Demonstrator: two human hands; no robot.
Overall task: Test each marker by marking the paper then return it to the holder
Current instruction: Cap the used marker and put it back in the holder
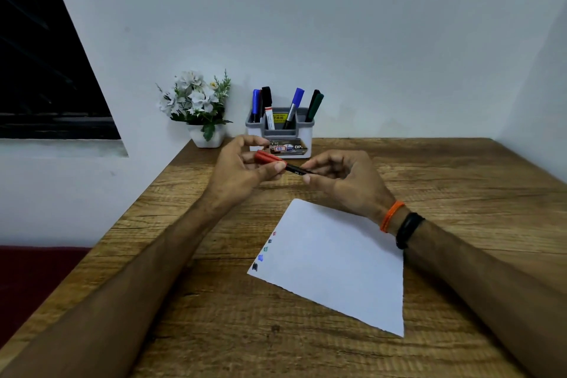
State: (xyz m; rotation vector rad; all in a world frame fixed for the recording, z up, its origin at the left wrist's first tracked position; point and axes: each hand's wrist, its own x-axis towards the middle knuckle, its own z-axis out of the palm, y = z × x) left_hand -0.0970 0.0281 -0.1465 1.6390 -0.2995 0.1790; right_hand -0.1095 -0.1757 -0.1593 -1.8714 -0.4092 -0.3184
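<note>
Both hands pinch one marker (287,164): left hand (242,167) at red cap, right hand (340,179) on black barrel

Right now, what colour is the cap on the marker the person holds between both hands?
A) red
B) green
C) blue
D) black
A: the left hand pinches a red cap, while the right hand holds the dark barrel of that marker above the wooden table; the blue, green and black-capped markers stand in the holder.
</note>
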